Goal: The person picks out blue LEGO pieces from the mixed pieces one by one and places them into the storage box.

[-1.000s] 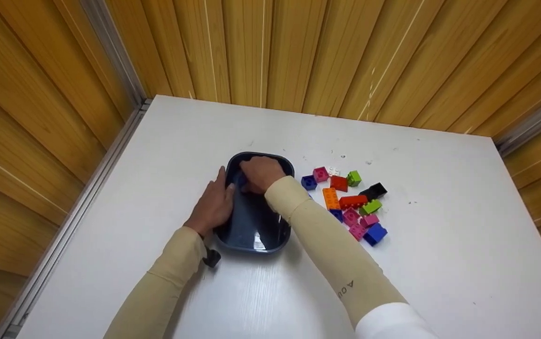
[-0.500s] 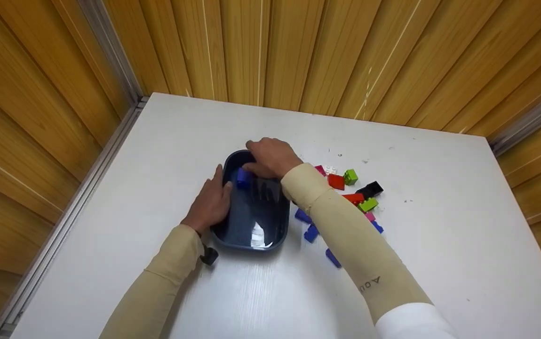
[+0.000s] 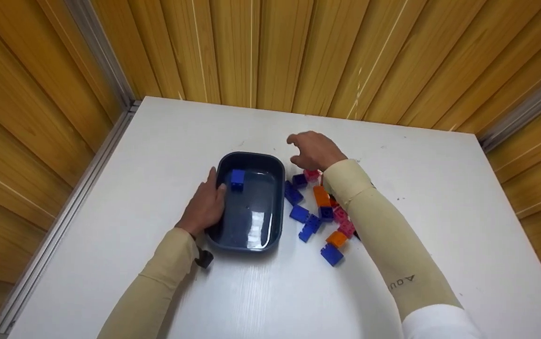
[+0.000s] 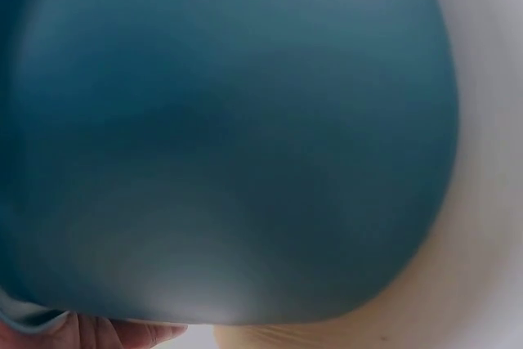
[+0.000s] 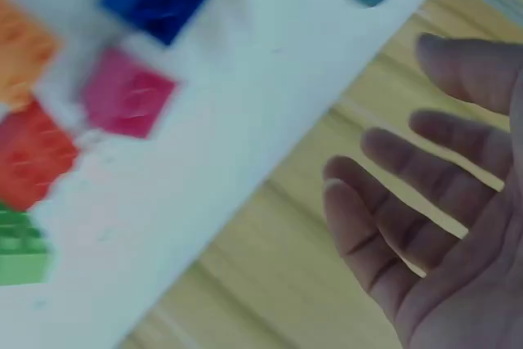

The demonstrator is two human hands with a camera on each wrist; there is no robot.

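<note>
My left hand point(image 3: 206, 207) rests against the left wall of the dark blue tub point(image 3: 270, 165), fingers fairly straight along the rim, thumb up at the edge. Not wrapped round it, just bracing. Left wrist view is filled with the tub's point(image 4: 229, 136) blurred outer wall; only a sliver of palm shows at the bottom.

One blue brick point(image 3: 237, 179) sits inside the tub, near its far left corner, studs up. Nothing else in there.

My right hand point(image 3: 315, 149) hovers empty over the far end of the brick pile point(image 3: 320, 212), fingers spread and relaxed; right wrist view confirms an open palm point(image 5: 441, 210) holding nothing. Nearest to it: a pink brick point(image 3: 311, 175) and a dark blue brick point(image 3: 299, 180), just below the fingers.

Pile lies on the white worktop point(image 3: 440, 197) just right of the tub: blue, orange, pink, partly hidden under my right forearm. Right wrist view also shows red and green bricks, blurred.
</note>
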